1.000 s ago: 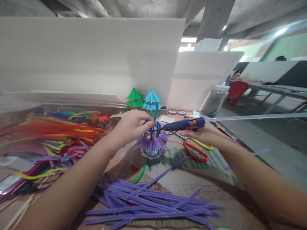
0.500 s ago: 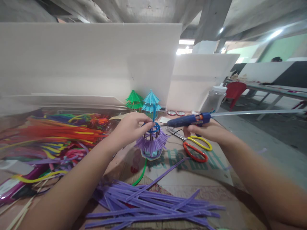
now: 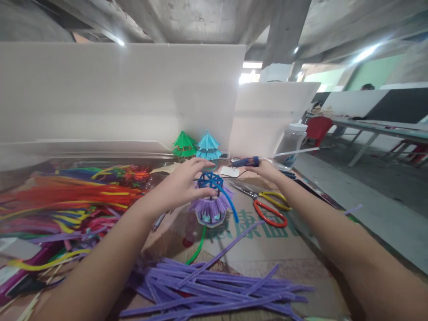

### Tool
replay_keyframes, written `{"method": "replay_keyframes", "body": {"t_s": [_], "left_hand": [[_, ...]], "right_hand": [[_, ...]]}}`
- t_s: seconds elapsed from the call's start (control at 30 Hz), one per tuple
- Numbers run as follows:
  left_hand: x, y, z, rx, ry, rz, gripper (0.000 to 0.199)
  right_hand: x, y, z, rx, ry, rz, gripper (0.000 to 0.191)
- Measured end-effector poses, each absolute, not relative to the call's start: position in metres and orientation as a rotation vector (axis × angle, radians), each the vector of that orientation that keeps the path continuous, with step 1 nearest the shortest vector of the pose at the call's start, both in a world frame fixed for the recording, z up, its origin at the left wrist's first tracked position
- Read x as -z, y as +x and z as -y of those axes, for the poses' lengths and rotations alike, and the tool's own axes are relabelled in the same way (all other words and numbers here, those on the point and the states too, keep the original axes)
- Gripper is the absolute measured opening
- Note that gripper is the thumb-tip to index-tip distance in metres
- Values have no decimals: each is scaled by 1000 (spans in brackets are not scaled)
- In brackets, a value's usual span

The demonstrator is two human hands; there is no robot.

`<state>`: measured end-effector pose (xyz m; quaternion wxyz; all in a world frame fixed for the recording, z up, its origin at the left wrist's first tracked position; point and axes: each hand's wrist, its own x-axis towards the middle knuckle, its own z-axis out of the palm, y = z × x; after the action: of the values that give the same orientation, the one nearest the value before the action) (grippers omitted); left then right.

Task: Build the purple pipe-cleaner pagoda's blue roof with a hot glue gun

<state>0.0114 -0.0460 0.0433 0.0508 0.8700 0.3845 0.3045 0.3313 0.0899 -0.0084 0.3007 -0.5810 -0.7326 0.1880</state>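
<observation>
A small pagoda model [image 3: 210,207] stands on the table, with a purple pipe-cleaner skirt and a blue frame on top. From the frame a blue pipe cleaner [image 3: 230,203] hangs down to the right. My left hand [image 3: 180,180] is open at the model's left side, thumb in front and fingers behind; whether it touches the frame I cannot tell. Farther right, my right hand [image 3: 265,169] grips a dark blue hot glue gun [image 3: 245,162], its nozzle to the left and a clear glue stick [image 3: 296,152] out of its back.
Scissors [image 3: 270,218] lie right of the model. Purple pipe cleaners [image 3: 214,290] are heaped in front, with mixed colours [image 3: 73,191] at left. Behind stand green [image 3: 184,143] and light-blue [image 3: 207,145] roofed models, and a clear bottle [image 3: 290,142] at right.
My left hand has let go of the blue pipe cleaner, which now droops to the right instead of standing up. My right hand has drawn the glue gun back, away from the model.
</observation>
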Motion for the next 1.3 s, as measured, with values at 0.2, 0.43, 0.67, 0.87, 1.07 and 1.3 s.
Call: {"method": "replay_keyframes", "body": {"t_s": [0.2,0.43,0.67,0.87,1.07,1.3], "left_hand": [[-38,2,39,-743,2522,-1258,95],[-29,7,35,-712,2405,-1232,98],[-24,15,35,-712,2388,-1247,96],[-24,29,41,-862,2501,-1266,88],[-15,42,47,-962,2690,-1372,88],[-14,48,54,-938,2738,-1402,86]], "right_hand": [[40,314,-125,-553,-1706,1925,36],[46,313,-127,-400,-1802,1998,37],[20,331,-87,-219,-1795,2087,33],[-41,330,-19,-69,-1551,1935,30],[-67,283,69,-12,-1224,2233,27],[-47,261,81,469,-1289,2457,13]]}}
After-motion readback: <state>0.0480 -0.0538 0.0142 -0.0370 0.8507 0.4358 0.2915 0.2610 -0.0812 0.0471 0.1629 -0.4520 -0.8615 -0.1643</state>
